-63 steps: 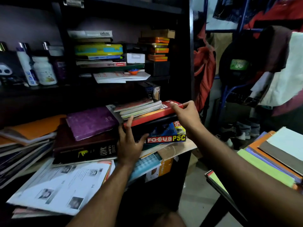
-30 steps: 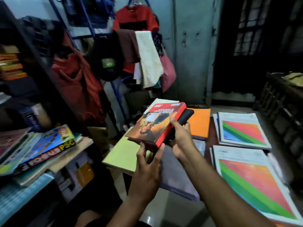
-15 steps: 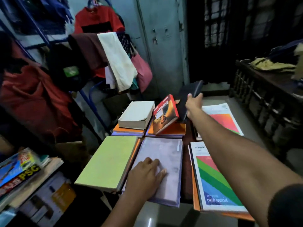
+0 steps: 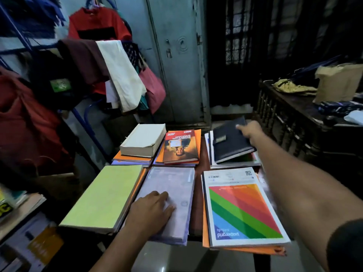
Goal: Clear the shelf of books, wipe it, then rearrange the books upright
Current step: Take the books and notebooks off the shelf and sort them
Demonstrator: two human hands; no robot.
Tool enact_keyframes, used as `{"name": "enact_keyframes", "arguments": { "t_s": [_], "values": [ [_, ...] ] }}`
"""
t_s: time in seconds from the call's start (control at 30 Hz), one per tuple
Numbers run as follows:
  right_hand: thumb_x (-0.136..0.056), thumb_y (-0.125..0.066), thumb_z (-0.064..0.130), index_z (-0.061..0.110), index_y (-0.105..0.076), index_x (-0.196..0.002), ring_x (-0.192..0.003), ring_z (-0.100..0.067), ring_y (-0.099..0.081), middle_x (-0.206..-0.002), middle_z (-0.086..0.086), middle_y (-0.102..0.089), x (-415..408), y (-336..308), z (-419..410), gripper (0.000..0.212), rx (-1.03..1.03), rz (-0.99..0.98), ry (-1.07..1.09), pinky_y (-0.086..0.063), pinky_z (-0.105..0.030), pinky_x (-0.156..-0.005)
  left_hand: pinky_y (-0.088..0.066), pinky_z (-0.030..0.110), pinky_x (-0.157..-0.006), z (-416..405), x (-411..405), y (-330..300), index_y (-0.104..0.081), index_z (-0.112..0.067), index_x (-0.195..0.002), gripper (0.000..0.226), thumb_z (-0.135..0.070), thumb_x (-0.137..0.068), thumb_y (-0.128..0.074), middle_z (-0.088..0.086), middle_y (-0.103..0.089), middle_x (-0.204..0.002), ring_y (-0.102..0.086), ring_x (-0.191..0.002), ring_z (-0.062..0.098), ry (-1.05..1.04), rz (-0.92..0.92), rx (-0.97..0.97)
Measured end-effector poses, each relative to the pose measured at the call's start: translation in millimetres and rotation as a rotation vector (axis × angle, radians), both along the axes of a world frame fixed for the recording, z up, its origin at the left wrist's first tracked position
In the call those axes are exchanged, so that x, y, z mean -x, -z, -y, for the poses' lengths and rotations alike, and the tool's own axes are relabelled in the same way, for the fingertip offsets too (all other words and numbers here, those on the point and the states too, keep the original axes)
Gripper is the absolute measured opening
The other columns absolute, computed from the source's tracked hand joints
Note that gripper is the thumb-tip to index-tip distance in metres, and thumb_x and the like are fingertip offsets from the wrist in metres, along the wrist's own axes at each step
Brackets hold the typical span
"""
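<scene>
Currently, in the head view, both hands are extended over a dark surface (image 4: pixel 198 203) covered with flat-lying books. The left hand (image 4: pixel 152 210) rests palm down, fingers relaxed and nearly straight, on a pale lilac book (image 4: pixel 176 185) in the near middle; it grips nothing. The right hand (image 4: pixel 249 130) reaches to the far right and holds the far edge of a dark navy diary (image 4: pixel 229 142), thumb on the cover; the remaining fingers are hidden behind the book. The diary is tilted, its near edge resting on a stack of white-edged notebooks (image 4: pixel 231 163).

Book positions on the surface:
- Near left: a lime-green book (image 4: pixel 106 195), just beside the lilac book.
- Near right: a rainbow-striped notebook (image 4: pixel 243 211) on top of an orange folder (image 4: pixel 205 240).
- Far left: a thick white book (image 4: pixel 144 139) on an orange and lilac stack.
- Far middle: a red-covered paperback (image 4: pixel 180 146) lying flat on an orange book (image 4: pixel 197 142).

At the left edge, part of the shelf (image 4: pixel 21 211) shows, with books lying flat on it. Clothes (image 4: pixel 117 75) hang on a blue rack behind the surface. A grey metal door (image 4: pixel 174 61) stands at the far middle. A dark wooden railing (image 4: pixel 284 118) occupies the far right.
</scene>
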State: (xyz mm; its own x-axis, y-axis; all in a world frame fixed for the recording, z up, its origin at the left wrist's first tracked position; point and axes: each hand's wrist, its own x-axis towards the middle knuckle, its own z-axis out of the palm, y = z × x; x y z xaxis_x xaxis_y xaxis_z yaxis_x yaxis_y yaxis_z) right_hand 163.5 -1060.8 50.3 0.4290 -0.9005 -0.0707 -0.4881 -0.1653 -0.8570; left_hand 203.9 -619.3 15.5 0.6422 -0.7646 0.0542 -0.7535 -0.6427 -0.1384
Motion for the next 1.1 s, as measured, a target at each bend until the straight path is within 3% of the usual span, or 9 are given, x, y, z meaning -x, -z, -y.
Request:
{"name": "enact_keyframes", "arguments": {
  "t_s": [0.13,0.27,0.33,0.47,0.63,0.77,0.83,1.0,1.1],
  "values": [
    [-0.088,-0.057,0.061,0.005,-0.060,-0.123,-0.123,-0.043,-0.053,-0.132,-0.024,-0.060,-1.9,37.6,-10.8,0.066,0.173,-0.343,-0.020,-0.038,-0.056,-0.109,-0.042,0.034,-0.102,-10.4,1.9,-0.8,-0.044,-0.031,-0.144,0.055,-0.061,-0.099,-0.034,-0.003,-0.047,-0.153,-0.052,-0.133,0.019,0.014,-0.095,0.024],
    [-0.093,-0.058,0.051,0.013,-0.050,-0.137,-0.137,-0.039,-0.041,-0.143,-0.021,-0.050,-21.9,1.6,-103.9,0.059,0.474,-0.213,-0.072,-0.021,-0.054,-0.115,-0.032,0.027,-0.114,-33.5,-14.7,-1.5,-0.038,-0.028,-0.154,0.064,-0.055,-0.098,-0.053,-0.005,-0.041,-0.158,-0.039,-0.144,0.013,0.069,-0.316,0.222],
    [-0.091,-0.065,0.041,0.013,-0.051,-0.137,-0.132,-0.037,-0.046,-0.138,-0.021,-0.053,-38.7,-16.8,-165.2,0.056,0.522,-0.010,-0.260,-0.031,-0.051,-0.111,-0.039,0.030,-0.110,-59.0,-21.6,-5.6,-0.046,-0.029,-0.147,0.059,-0.054,-0.095,-0.056,-0.005,-0.050,-0.149,-0.049,-0.135,0.015,0.021,-0.339,0.420],
    [-0.092,-0.071,0.023,0.007,-0.059,-0.125,-0.104,-0.024,-0.060,-0.114,-0.008,-0.064,-78.0,-15.3,-303.8,0.039,0.361,0.128,-0.806,-0.047,-0.036,-0.088,-0.045,0.033,-0.104,-151.0,-37.8,-15.7,-0.059,-0.030,-0.133,0.051,-0.055,-0.088,-0.054,-0.005,-0.057,-0.138,-0.053,-0.127,0.016,-0.222,-0.113,0.618],
    [-0.089,-0.075,0.031,0.018,-0.057,-0.123,-0.095,-0.023,-0.066,-0.106,-0.005,-0.068,-110.9,3.6,-468.5,0.040,0.197,0.151,-1.174,-0.052,-0.037,-0.086,-0.040,0.045,-0.108,-301.4,-65.5,-27.1,-0.051,-0.019,-0.143,0.066,-0.048,-0.084,-0.063,0.009,-0.048,-0.146,-0.044,-0.134,0.033,-0.714,0.216,0.672],
    [-0.088,-0.073,0.037,0.022,-0.058,-0.117,-0.084,-0.017,-0.063,-0.095,0.004,-0.066,-141.5,7.0,-554.8,0.037,-0.026,0.169,-1.204,-0.052,-0.032,-0.072,-0.039,0.048,-0.108,-381.1,-90.9,-21.9,-0.040,-0.021,-0.150,0.073,-0.043,-0.087,-0.069,0.011,-0.039,-0.154,-0.040,-0.136,0.036,-0.883,0.209,0.576],
    [-0.087,-0.071,0.040,0.023,-0.059,-0.117,-0.094,-0.022,-0.066,-0.098,0.004,-0.069,-162.1,4.6,-580.9,0.037,-0.034,0.168,-1.188,-0.055,-0.040,-0.082,-0.039,0.048,-0.109,-398.4,-105.9,-23.7,-0.036,-0.023,-0.152,0.071,-0.043,-0.091,-0.064,0.008,-0.034,-0.158,-0.033,-0.140,0.033,-0.888,0.193,0.547],
    [-0.081,-0.068,0.059,0.014,-0.050,-0.136,-0.113,-0.027,-0.062,-0.122,-0.004,-0.062,-222.0,-17.3,-627.7,0.073,-0.112,0.140,-1.099,-0.055,-0.050,-0.094,-0.049,0.048,-0.103,-405.4,-123.6,-17.2,-0.038,-0.024,-0.153,0.060,-0.037,-0.097,-0.060,0.005,-0.027,-0.161,-0.019,-0.144,0.029,-0.866,0.205,0.533],
    [-0.058,-0.072,0.074,0.011,-0.056,-0.118,-0.105,-0.031,-0.067,-0.120,-0.010,-0.066,-265.4,-7.9,-648.0,0.088,-0.352,0.107,-0.986,-0.059,-0.052,-0.087,-0.046,0.045,-0.105,-403.9,-121.0,2.5,-0.039,-0.024,-0.155,0.062,-0.037,-0.098,-0.061,0.006,-0.025,-0.163,-0.019,-0.145,0.030,-0.823,0.276,0.512]
  ]
}}
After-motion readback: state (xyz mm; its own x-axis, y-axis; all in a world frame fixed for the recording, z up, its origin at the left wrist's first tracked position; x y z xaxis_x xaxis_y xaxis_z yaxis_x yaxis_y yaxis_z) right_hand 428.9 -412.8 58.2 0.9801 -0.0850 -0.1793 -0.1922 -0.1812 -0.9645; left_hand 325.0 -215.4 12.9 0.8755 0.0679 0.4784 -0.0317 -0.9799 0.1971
